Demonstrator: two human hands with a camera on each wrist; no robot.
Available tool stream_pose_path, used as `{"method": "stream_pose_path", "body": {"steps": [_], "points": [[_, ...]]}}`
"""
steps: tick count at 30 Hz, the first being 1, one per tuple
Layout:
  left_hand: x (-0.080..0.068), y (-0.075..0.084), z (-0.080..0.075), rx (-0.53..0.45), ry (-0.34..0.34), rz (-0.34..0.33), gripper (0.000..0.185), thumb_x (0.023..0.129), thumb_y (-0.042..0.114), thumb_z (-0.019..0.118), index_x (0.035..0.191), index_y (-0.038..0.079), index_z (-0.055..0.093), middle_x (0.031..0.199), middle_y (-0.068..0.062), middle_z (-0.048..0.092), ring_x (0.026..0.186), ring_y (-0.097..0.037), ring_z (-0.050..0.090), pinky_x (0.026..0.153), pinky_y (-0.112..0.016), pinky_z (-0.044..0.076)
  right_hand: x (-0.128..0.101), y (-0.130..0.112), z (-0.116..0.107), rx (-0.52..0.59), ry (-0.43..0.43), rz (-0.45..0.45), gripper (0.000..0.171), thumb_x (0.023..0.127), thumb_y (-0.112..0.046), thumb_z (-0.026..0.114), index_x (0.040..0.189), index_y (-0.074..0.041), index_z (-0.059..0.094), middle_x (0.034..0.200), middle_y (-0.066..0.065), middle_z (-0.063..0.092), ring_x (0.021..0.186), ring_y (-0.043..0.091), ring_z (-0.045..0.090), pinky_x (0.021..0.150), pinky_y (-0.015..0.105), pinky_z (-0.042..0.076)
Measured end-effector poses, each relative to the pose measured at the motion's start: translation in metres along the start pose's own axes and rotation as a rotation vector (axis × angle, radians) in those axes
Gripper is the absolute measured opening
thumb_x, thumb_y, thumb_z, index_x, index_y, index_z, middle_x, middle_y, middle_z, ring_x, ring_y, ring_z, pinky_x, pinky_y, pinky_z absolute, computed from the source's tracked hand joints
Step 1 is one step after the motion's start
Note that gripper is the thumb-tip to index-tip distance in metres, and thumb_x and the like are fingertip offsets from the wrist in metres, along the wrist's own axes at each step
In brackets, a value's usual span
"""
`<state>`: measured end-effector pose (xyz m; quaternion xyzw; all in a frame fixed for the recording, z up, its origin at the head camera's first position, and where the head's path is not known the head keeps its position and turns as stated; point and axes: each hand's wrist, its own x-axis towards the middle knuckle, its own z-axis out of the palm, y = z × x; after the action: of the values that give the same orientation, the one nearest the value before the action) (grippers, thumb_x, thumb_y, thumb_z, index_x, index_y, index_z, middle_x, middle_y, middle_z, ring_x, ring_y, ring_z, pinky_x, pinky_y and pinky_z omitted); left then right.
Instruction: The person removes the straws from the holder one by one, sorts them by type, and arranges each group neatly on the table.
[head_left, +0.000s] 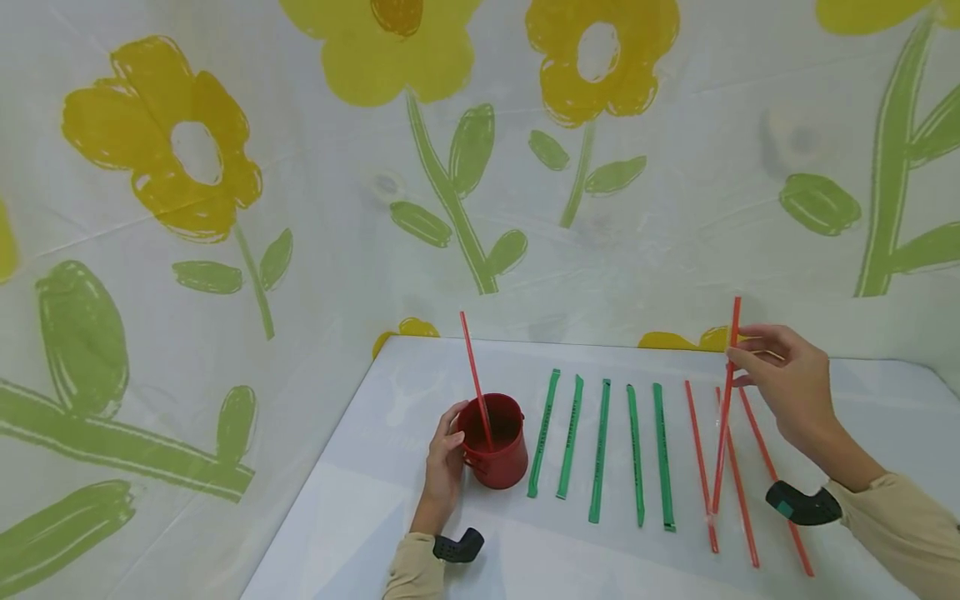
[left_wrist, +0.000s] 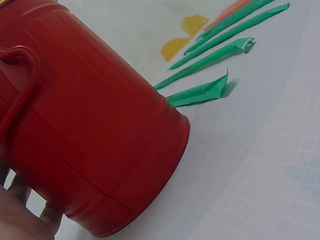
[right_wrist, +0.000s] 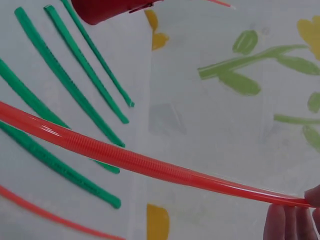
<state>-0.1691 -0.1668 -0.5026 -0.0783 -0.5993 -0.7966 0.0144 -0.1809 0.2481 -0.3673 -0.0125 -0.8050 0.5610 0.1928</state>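
A small red metal pail (head_left: 504, 460) stands on the white table, with one red straw (head_left: 476, 375) leaning up out of it. My left hand (head_left: 442, 467) holds the pail by its left side; in the left wrist view the pail's wall (left_wrist: 100, 120) fills much of the picture and the fingers (left_wrist: 22, 215) show at its lower left. Over to the right, my right hand (head_left: 787, 379) pinches another red straw (head_left: 723, 433) near its top between thumb and fingers. That straw hangs nearly upright, and its ribbed bend (right_wrist: 125, 157) shows in the right wrist view.
Several green paper-wrapped straws (head_left: 601, 450) lie in a row right of the pail. Beyond them three red straws (head_left: 741, 492) lie side by side below the right hand. A flower-printed curtain (head_left: 315, 333) surrounds the table's back and left edges.
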Motion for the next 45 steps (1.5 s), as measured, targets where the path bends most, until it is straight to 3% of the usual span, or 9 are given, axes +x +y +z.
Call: {"method": "stream_pose_path", "body": {"steps": [8, 14, 20, 22, 30, 35, 45], "points": [[0.0, 0.0, 0.001, 0.007, -0.003, -0.001, 0.058, 0.086, 0.021, 0.037, 0.142, 0.006, 0.034, 0.141, -0.01, 0.043, 0.129, -0.03, 0.035, 0.102, -0.047, 0.03, -0.006, 0.026, -0.024, -0.192, -0.023, 0.074, 0.05, 0.092, -0.03, 0.059, 0.126, 0.003, 0.047, 0.091, -0.014, 0.053, 0.067, -0.007, 0.058, 0.057, 0.017, 0.05], [-0.001, 0.002, -0.001, 0.021, 0.002, 0.011, 0.056, 0.087, 0.021, 0.037, 0.142, 0.009, 0.036, 0.141, -0.009, 0.043, 0.128, -0.028, 0.036, 0.102, -0.046, 0.03, -0.004, 0.046, -0.038, -0.257, -0.077, 0.093, 0.052, 0.092, -0.031, 0.058, 0.127, 0.006, 0.047, 0.088, -0.013, 0.054, 0.064, -0.006, 0.058, 0.056, 0.02, 0.051], [0.0, 0.002, -0.003, 0.02, 0.004, 0.02, 0.055, 0.087, 0.022, 0.038, 0.141, 0.01, 0.038, 0.14, -0.01, 0.043, 0.128, -0.03, 0.035, 0.102, -0.047, 0.03, 0.003, 0.067, -0.048, -0.355, -0.159, 0.161, 0.056, 0.093, -0.032, 0.056, 0.125, 0.013, 0.046, 0.1, 0.024, 0.06, 0.062, 0.006, 0.063, 0.055, 0.02, 0.05], [0.0, 0.001, -0.003, 0.022, 0.001, 0.021, 0.055, 0.088, 0.022, 0.037, 0.141, 0.01, 0.037, 0.141, -0.01, 0.043, 0.128, -0.029, 0.036, 0.102, -0.046, 0.03, 0.005, 0.074, -0.051, -0.384, -0.188, 0.183, 0.057, 0.094, -0.031, 0.055, 0.125, 0.015, 0.045, 0.103, 0.031, 0.059, 0.062, 0.012, 0.064, 0.054, 0.02, 0.049], [-0.001, 0.001, -0.003, 0.013, 0.006, 0.014, 0.057, 0.088, 0.021, 0.036, 0.142, 0.003, 0.031, 0.14, -0.01, 0.044, 0.128, -0.029, 0.037, 0.102, -0.045, 0.029, 0.01, 0.109, -0.063, -0.42, -0.29, 0.261, 0.054, 0.093, -0.025, 0.055, 0.121, 0.02, 0.044, 0.09, 0.022, 0.064, 0.065, 0.018, 0.064, 0.057, 0.032, 0.053], [0.0, 0.0, -0.003, 0.016, 0.005, 0.016, 0.056, 0.088, 0.021, 0.036, 0.141, 0.005, 0.034, 0.139, -0.01, 0.045, 0.127, -0.028, 0.038, 0.102, -0.045, 0.029, 0.011, 0.126, -0.067, -0.435, -0.341, 0.303, 0.054, 0.091, -0.022, 0.057, 0.119, 0.022, 0.043, 0.087, 0.02, 0.064, 0.066, 0.02, 0.063, 0.057, 0.034, 0.054], [0.0, -0.002, -0.003, 0.01, -0.013, 0.022, 0.053, 0.087, 0.021, 0.037, 0.139, 0.01, 0.04, 0.138, -0.012, 0.045, 0.126, -0.029, 0.038, 0.102, -0.045, 0.029, 0.01, 0.152, -0.063, -0.542, -0.359, 0.36, 0.047, 0.086, -0.014, 0.058, 0.111, 0.024, 0.046, 0.079, 0.02, 0.062, 0.064, 0.019, 0.06, 0.055, 0.033, 0.051]]}}
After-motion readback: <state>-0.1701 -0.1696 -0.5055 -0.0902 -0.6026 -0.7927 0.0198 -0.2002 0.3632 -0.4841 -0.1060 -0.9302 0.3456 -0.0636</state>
